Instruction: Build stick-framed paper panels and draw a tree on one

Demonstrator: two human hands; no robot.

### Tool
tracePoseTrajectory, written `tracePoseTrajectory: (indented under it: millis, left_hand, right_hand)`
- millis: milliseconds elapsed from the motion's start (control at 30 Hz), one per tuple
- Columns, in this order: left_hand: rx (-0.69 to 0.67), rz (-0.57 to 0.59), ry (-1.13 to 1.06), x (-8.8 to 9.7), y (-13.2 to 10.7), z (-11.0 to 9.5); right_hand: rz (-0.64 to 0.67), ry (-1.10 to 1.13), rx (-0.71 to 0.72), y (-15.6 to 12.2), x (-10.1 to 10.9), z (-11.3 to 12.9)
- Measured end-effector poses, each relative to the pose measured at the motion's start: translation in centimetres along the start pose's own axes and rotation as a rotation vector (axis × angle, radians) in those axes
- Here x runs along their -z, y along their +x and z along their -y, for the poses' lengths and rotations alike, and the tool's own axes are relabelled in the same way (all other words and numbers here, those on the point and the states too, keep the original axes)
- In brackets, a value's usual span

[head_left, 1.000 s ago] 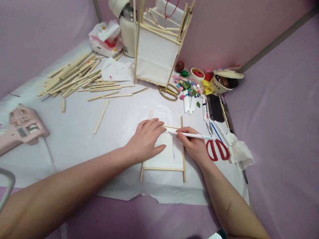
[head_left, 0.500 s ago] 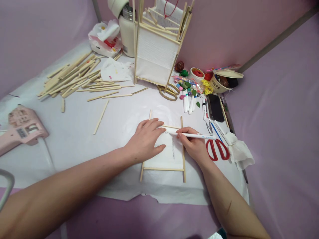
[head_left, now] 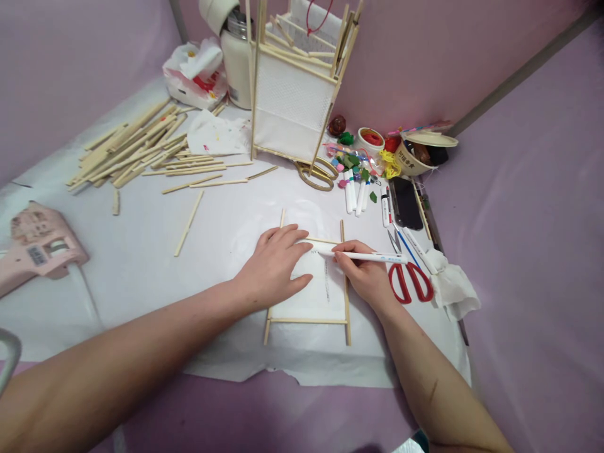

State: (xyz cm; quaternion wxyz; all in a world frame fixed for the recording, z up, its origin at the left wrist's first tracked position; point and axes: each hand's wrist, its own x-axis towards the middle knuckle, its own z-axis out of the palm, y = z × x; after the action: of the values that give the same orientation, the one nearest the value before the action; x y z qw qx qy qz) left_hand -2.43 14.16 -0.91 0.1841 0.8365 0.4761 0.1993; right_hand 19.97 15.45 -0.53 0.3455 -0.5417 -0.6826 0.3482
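Note:
A small wooden stick frame [head_left: 346,302] with a white panel lies flat on the white sheet in front of me. My left hand [head_left: 276,264] rests flat on the panel's left part, fingers stretched out. My right hand [head_left: 368,277] grips a white pen [head_left: 363,256], with its tip touching the panel near the top. A dark vertical mark shows on the panel below the pen tip.
Red-handled scissors [head_left: 409,282] and crumpled tissue [head_left: 453,289] lie right of my right hand. Markers [head_left: 355,195], a phone [head_left: 406,202] and a cup sit behind. A tall lantern frame [head_left: 292,94] stands at the back, loose sticks [head_left: 136,145] at left, a pink glue gun [head_left: 38,242] at far left.
The view has shifted slightly. Both hands stay in place on the panel, the pen tip at the same spot.

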Motion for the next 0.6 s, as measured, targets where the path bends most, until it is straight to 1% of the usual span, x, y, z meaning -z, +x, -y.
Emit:
tracePoseTrajectory:
  millis: [600]
  left_hand:
    - [0.004, 0.001, -0.006, 0.11, 0.09, -0.18]
  right_hand:
    - [-0.027, -0.032, -0.018, -0.01, 0.08, 0.06]
